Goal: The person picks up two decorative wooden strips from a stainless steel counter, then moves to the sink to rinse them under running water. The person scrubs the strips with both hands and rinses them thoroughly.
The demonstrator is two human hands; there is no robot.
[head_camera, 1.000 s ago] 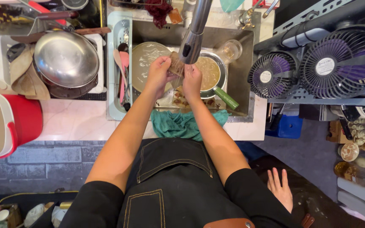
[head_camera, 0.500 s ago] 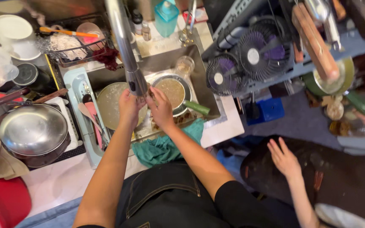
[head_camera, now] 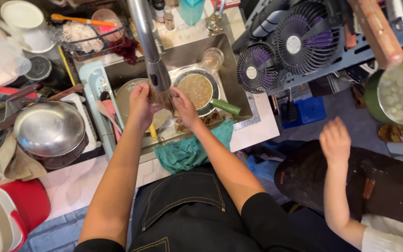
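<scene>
At centre frame, over the sink, the left hand and right hand both close around a brown scrubbing pad, held beneath the faucet to rinse it above a dirty green-handled pan.

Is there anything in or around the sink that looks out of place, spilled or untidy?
Yes. A crumpled teal cloth hangs over the front edge of the sink instead of lying flat. The pan with a green handle in the sink holds murky brown water. Both hands hold a brown clump under the faucet.
</scene>
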